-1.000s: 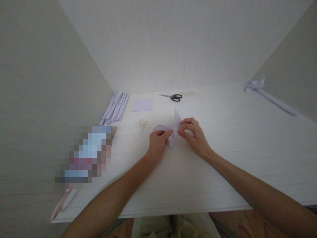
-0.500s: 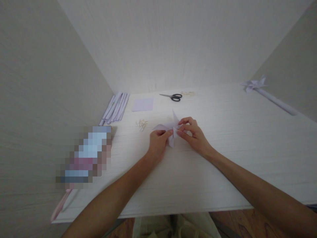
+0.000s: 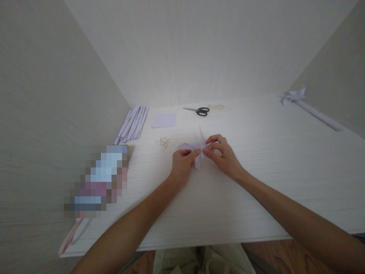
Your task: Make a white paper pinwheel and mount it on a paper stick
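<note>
A pale lilac paper pinwheel point(image 3: 186, 146) is held between my two hands above the middle of the white table. My left hand point(image 3: 182, 161) pinches it from the left, the thumb pressed near its centre. From the right, the fingers and thumb of my right hand point(image 3: 221, 152) grip the paper close to the same spot. One pointed blade stands up behind the fingers, and another points down toward me. What lies under the fingertips at the centre is hidden. Just left of the pinwheel is a small pile of cream-coloured bits point(image 3: 162, 143) on the table.
Black-handled scissors point(image 3: 202, 111) lie at the back beside pale bits point(image 3: 216, 107). A lilac paper square point(image 3: 164, 120) and a bundle of rolled paper sticks point(image 3: 132, 123) are back left. A blurred-out object point(image 3: 104, 173) sits left; a pinwheel on a stick point(image 3: 316, 112) lies right.
The right thumb has shifted slightly inward on the paper at the pinwheel's centre. Both hands otherwise stay in place.
</note>
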The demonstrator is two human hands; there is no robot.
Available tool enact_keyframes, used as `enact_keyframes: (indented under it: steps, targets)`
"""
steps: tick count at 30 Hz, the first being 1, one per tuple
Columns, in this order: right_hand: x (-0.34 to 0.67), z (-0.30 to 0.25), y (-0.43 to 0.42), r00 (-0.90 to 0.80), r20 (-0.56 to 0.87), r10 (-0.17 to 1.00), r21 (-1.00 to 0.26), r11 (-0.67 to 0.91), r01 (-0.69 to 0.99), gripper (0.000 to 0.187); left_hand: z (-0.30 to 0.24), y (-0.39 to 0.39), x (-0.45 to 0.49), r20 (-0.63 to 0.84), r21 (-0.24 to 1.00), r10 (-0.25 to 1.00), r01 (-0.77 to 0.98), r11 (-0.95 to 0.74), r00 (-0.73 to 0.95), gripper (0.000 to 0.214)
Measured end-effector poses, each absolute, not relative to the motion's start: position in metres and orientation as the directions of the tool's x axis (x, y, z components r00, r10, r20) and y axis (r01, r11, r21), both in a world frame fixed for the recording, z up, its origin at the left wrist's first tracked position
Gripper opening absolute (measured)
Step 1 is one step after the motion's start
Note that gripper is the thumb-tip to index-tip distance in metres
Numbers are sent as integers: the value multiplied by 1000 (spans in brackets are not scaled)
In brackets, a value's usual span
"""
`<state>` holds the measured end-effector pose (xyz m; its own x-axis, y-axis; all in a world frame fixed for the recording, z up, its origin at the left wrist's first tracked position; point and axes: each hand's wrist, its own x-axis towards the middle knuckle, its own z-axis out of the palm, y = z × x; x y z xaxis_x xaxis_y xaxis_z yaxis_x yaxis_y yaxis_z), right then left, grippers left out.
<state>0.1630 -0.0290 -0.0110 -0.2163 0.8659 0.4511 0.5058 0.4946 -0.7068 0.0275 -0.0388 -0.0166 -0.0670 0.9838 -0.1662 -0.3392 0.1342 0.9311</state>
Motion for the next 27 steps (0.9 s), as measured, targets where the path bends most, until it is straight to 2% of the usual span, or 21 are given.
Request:
enact_keyframes:
  steps: [22, 27]
  targets:
    - [159, -7, -35, -173, 467, 867, -712, 485, 509, 16, -18, -40, 29, -152, 933, 983, -343, 109, -99, 8]
    - [164, -5, -29, -128, 463, 877, -769, 469, 435, 10, -18, -40, 28, -169, 942, 979, -310, 126, -115, 7]
